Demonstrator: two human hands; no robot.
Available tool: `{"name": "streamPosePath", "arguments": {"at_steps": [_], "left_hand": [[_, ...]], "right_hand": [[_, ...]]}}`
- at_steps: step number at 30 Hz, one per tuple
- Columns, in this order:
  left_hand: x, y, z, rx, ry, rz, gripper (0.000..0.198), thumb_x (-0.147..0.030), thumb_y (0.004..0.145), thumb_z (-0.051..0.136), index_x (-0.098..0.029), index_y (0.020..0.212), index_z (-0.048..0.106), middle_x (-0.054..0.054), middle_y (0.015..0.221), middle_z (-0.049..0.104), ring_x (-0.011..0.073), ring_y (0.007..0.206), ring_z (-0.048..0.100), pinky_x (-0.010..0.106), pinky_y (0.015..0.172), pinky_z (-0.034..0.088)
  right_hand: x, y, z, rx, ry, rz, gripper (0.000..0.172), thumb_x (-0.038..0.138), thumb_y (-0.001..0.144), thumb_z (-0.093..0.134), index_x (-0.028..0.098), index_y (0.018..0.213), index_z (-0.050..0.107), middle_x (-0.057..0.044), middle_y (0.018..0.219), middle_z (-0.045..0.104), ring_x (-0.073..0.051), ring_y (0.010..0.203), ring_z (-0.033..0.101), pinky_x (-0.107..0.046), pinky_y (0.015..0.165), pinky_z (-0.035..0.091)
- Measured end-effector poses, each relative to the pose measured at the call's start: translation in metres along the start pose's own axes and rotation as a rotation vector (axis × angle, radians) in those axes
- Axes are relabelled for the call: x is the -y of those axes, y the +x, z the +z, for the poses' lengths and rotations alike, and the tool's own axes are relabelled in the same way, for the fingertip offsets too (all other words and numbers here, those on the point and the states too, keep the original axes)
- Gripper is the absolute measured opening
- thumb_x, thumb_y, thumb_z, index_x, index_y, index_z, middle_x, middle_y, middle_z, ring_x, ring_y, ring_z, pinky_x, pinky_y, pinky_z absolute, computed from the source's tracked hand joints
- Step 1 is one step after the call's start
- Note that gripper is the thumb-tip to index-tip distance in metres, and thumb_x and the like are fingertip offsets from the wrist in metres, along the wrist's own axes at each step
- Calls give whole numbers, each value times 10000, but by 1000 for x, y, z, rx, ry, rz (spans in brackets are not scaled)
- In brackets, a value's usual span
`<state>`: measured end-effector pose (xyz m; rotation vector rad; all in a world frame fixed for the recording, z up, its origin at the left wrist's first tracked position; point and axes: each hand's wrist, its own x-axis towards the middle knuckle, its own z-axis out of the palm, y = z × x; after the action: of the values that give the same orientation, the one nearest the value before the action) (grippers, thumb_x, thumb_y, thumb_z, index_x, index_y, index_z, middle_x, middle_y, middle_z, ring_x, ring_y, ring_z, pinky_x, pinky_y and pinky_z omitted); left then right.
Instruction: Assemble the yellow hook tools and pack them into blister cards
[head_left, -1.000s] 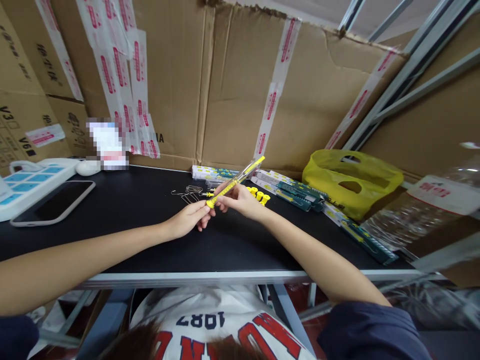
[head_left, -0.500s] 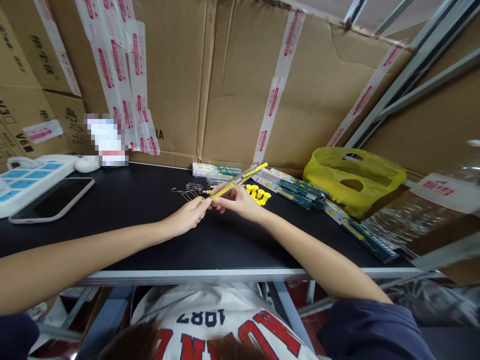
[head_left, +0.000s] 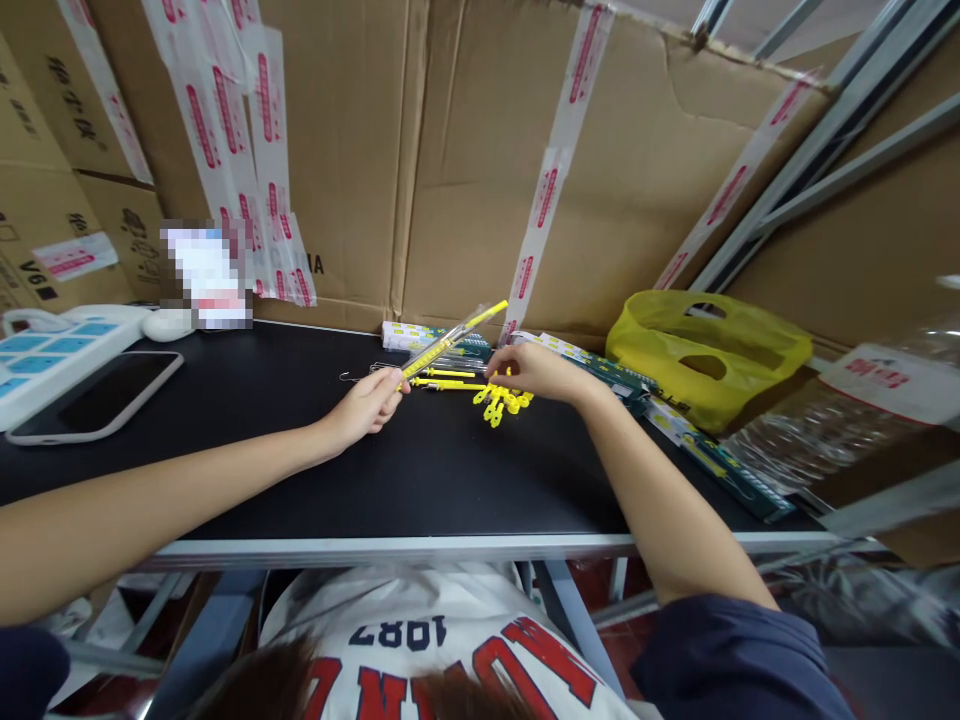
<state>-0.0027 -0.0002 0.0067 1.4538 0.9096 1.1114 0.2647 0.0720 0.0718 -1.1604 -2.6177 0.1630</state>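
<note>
My left hand (head_left: 371, 400) is closed round the lower end of a spring scale (head_left: 442, 350), a slim clear tube with a yellow graduated strip inside. The scale tilts up to the right, and its yellow end points away from me. My right hand (head_left: 536, 368) reaches down over a small heap of yellow plastic end pieces (head_left: 495, 408). Its thumb and fingers are pinched at the heap's back edge, on one yellow piece as far as I can see. Behind my left hand lie more yellow rods (head_left: 450, 384) and a thin wire hook (head_left: 346, 377).
Printed long boxes (head_left: 431, 336) lie at the back, and more boxes (head_left: 720, 460) run along the right. A yellow plastic bag (head_left: 705, 350) stands behind them. On the left are a phone (head_left: 97, 400) and a white power strip (head_left: 67, 350). Cardboard (head_left: 465, 170) walls the back.
My right hand has let go of the spring scale and moved right to the yellow pieces, which now lie differently. My left hand still holds the scale, slightly further left.
</note>
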Motion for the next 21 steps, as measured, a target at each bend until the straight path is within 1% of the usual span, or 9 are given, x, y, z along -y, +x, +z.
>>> {"name": "streamPosePath", "arguments": {"at_steps": [3, 8, 13, 18, 21], "left_hand": [[1, 2, -3, -58, -13, -1, 262, -380, 954, 377, -171, 824, 465, -106, 504, 255, 42, 367, 166, 135, 336, 140], [0, 3, -3, -119, -19, -6, 268, -367, 961, 365, -167, 818, 471, -107, 498, 259, 39, 353, 178, 129, 330, 144], [-1, 3, -3, -115, -20, -7, 262, -345, 963, 361, -167, 802, 467, -106, 493, 261, 38, 350, 173, 126, 326, 146], [-2, 3, -3, -112, -12, -14, 255, -335, 959, 369, -167, 792, 465, -107, 486, 257, 38, 348, 177, 123, 328, 141], [-2, 3, -4, -106, -15, -20, 260, -341, 956, 373, -165, 789, 466, -106, 486, 258, 36, 349, 176, 123, 331, 143]], "right_hand": [[-11, -4, -8, 59, -134, 54, 125, 191, 749, 623, 169, 826, 720, -28, 749, 683, -139, 654, 589, -235, 583, 390], [-4, -2, 2, 123, -245, 127, 116, 260, 765, 652, 186, 824, 719, -41, 787, 697, -159, 683, 603, -249, 576, 370], [-2, 3, 16, 131, -310, 175, 147, 332, 772, 669, 213, 852, 705, -53, 838, 704, -184, 733, 625, -251, 562, 356], [0, 5, 26, 141, -329, 173, 100, 287, 774, 646, 220, 827, 698, -45, 832, 695, -173, 706, 609, -244, 567, 352], [-1, 4, 24, 113, -277, 145, 84, 255, 760, 639, 204, 807, 686, -36, 790, 674, -154, 673, 585, -237, 559, 342]]}}
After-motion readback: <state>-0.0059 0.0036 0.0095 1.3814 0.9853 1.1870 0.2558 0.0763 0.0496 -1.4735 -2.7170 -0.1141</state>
